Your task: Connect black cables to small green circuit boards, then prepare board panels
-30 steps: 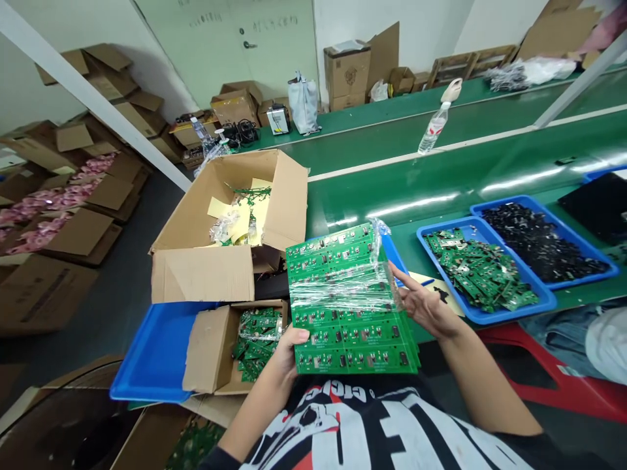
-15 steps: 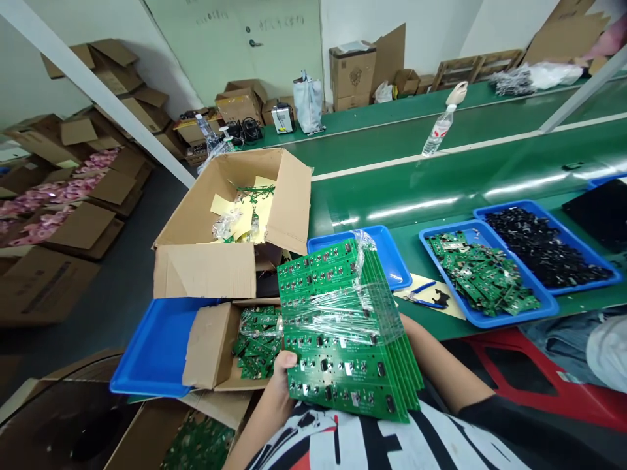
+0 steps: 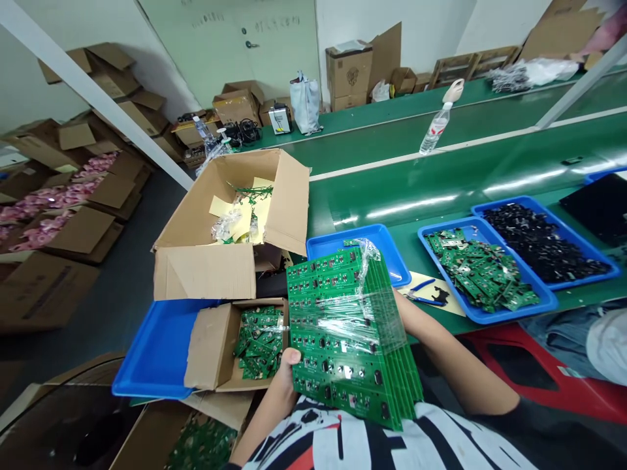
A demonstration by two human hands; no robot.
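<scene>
A stack of green circuit boards (image 3: 343, 339), bound with clear plastic wrap, is held tilted in front of my chest. My left hand (image 3: 285, 373) grips its lower left edge, thumb on the top board. My right hand (image 3: 402, 307) is behind the stack's right side; only the wrist and forearm show, the fingers are hidden. An empty blue tray (image 3: 360, 247) lies on the green bench just beyond the stack. Blue-handled pliers (image 3: 421, 294) rest on a yellow sheet to the right.
A small carton of loose green boards (image 3: 255, 343) sits on a blue tray (image 3: 151, 352) at my left. A large open carton (image 3: 235, 215) stands behind it. Blue trays of green boards (image 3: 482, 267) and black parts (image 3: 539, 241) lie at right. A water bottle (image 3: 434, 130) stands further back.
The wrapped stack has come down and closer to my chest and tilted. My right hand, open beside the stack a second ago, has gone behind it.
</scene>
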